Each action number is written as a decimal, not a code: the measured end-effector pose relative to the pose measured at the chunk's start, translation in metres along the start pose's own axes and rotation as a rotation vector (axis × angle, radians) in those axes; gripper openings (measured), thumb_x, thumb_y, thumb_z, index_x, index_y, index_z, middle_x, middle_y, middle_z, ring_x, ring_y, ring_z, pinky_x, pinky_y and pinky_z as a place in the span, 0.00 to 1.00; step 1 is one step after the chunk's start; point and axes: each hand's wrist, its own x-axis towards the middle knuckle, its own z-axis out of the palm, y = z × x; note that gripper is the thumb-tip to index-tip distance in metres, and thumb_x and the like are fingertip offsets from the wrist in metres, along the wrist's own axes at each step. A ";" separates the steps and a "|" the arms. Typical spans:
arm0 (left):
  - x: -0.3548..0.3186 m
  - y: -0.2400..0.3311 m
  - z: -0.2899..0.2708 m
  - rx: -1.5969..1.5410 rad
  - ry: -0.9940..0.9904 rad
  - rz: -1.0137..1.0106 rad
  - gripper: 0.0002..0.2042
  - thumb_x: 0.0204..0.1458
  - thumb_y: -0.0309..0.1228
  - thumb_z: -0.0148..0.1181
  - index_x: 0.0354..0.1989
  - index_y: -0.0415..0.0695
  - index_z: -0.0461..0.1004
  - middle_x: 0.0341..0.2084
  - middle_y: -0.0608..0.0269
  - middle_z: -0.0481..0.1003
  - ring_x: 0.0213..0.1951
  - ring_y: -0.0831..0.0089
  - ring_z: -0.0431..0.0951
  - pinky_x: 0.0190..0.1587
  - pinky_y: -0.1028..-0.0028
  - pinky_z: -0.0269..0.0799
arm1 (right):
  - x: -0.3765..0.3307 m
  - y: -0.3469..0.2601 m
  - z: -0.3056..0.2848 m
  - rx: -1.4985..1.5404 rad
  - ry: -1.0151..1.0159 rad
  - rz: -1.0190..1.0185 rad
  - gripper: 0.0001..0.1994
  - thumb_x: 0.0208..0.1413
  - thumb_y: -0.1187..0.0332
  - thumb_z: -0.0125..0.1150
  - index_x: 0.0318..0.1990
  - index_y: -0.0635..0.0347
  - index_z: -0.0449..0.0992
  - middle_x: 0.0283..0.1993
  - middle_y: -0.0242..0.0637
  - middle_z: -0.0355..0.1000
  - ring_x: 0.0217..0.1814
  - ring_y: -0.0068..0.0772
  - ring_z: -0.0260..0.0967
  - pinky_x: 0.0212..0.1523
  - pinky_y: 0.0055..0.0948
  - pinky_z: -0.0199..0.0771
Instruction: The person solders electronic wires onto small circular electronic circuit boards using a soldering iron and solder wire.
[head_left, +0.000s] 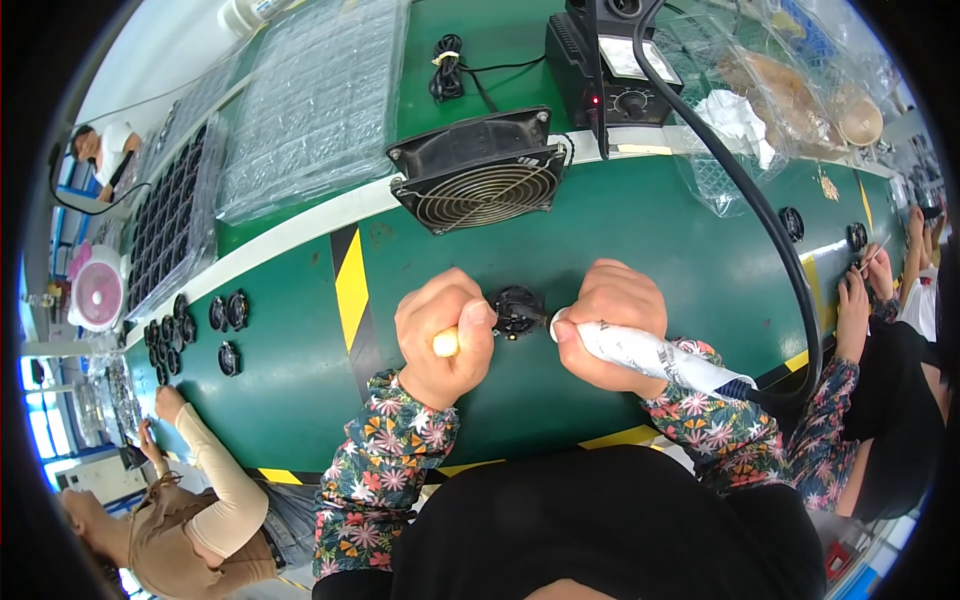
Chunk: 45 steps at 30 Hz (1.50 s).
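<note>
Between my hands, on the green bench, is a small round black part (518,308) with dark openings. My left hand (445,335) is closed in a fist at its left side. The rounded end of a pale yellow stick-like thing (446,343) pokes out of that fist; the rest is hidden by the fingers. On the other side my right hand (615,325) grips a soldering iron (640,352) whose handle is wrapped in white material. Its tip end points left at the black part; I cannot tell whether they touch.
Behind the part stands a square black fan (480,180). A soldering station (625,85) sits farther back, a thick black cable (745,180) arching rightward. More round black parts (229,358) lie left, near clear plastic trays (310,110). Co-workers sit left (205,500) and right (853,315).
</note>
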 end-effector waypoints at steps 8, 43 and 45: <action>0.004 -0.004 0.001 -0.013 -0.005 0.001 0.11 0.47 0.25 0.52 0.14 0.40 0.64 0.14 0.60 0.65 0.13 0.67 0.64 0.16 0.72 0.57 | 0.003 0.005 0.001 -0.001 -0.010 -0.024 0.06 0.36 0.76 0.61 0.20 0.58 0.68 0.15 0.31 0.61 0.14 0.34 0.56 0.19 0.31 0.55; 0.009 -0.002 -0.007 -0.035 -0.067 -0.113 0.15 0.51 0.27 0.44 0.13 0.36 0.66 0.15 0.57 0.69 0.17 0.71 0.67 0.21 0.75 0.62 | -0.001 0.000 0.001 0.015 0.053 0.082 0.09 0.35 0.76 0.62 0.17 0.57 0.65 0.15 0.32 0.62 0.16 0.35 0.59 0.21 0.31 0.58; 0.008 -0.001 -0.007 -0.029 -0.071 -0.112 0.15 0.51 0.27 0.44 0.13 0.36 0.66 0.15 0.57 0.69 0.17 0.71 0.67 0.21 0.75 0.61 | -0.003 0.000 0.001 0.020 0.050 0.079 0.09 0.35 0.77 0.62 0.17 0.57 0.65 0.15 0.32 0.62 0.16 0.35 0.59 0.21 0.30 0.59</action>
